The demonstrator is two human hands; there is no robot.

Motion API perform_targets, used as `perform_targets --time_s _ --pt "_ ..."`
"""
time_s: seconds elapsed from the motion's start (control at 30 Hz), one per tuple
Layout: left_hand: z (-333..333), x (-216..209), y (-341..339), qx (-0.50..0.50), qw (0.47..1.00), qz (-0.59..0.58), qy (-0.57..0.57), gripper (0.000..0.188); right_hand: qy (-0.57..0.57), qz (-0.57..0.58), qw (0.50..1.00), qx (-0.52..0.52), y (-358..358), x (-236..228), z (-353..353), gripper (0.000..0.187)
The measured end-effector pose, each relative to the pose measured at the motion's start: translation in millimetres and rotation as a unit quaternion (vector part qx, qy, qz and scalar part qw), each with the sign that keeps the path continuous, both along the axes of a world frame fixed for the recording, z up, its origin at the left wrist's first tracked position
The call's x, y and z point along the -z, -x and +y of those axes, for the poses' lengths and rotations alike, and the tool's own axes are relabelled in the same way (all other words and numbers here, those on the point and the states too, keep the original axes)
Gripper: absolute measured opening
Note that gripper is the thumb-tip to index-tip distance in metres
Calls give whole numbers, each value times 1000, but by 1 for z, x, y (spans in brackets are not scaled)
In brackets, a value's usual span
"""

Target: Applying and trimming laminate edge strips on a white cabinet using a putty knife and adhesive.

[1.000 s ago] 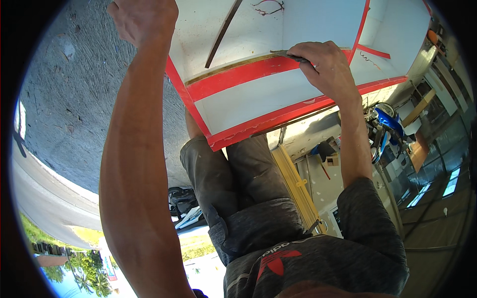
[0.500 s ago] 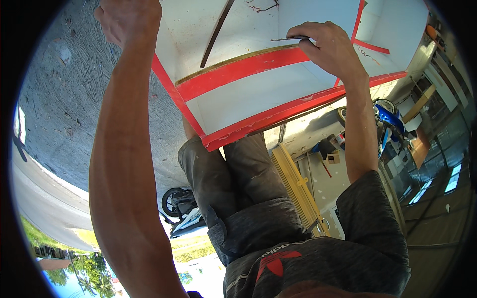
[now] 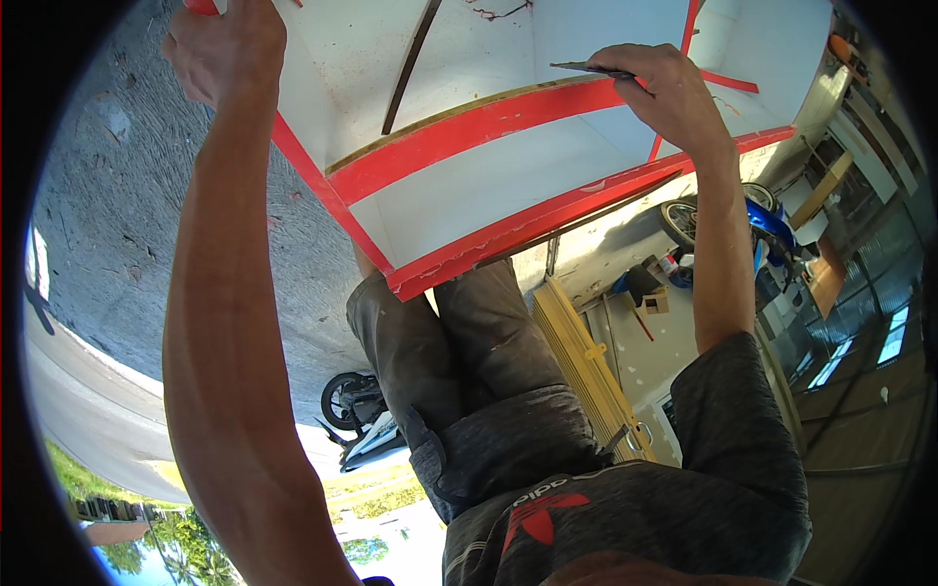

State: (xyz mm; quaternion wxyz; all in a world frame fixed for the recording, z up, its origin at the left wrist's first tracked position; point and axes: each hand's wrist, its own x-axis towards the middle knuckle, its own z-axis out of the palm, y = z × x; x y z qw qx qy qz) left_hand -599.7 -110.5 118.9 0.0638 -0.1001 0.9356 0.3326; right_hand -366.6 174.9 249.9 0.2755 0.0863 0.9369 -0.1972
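A white cabinet (image 3: 469, 210) with red-painted edges fills the upper middle, its open compartments showing. My left hand (image 3: 230, 54) is closed at the upper left, its fingers curled around the cabinet's red side edge (image 3: 308, 171); the fingertips are partly hidden. Pinched in my right hand (image 3: 669, 93) is a thin, flat, dark blade (image 3: 591, 68) like a putty knife, its tip pointing left. That hand is just above the cabinet's red middle rail (image 3: 479, 137), whose upper edge is bare brown wood. Whether the blade touches the rail I cannot tell.
A dark curved strip (image 3: 410, 68) lies inside the cabinet. Below it are my legs (image 3: 469, 342). Rough concrete ground (image 3: 127, 195) spreads at the left, with a parked motorcycle (image 3: 362, 420). At the right are a yellow folded ladder-like frame (image 3: 586, 366), a blue motorbike (image 3: 767, 225) and boards.
My right hand has moved slightly right with the blade, whose flat face shows more. My left hand and the cabinet appear a little further left and up.
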Motion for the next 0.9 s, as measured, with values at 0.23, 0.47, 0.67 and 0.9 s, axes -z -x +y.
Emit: perform_targets --time_s 0.23,0.47,0.67,0.9 --pt "2 8 0 -42 998 43 32 72 -21 59 996 -62 -25 -7 -7 19" --pt "3 1 -6 -2 999 -28 -26 72 -11 -2 1000 4 -21 -18 12 21" --pt "-12 5 9 36 999 -18 28 83 -22 -13 1000 -1 -6 -2 15 22" --pt "-9 0 7 22 999 -26 36 83 36 -14 998 -47 -4 -3 17 28"
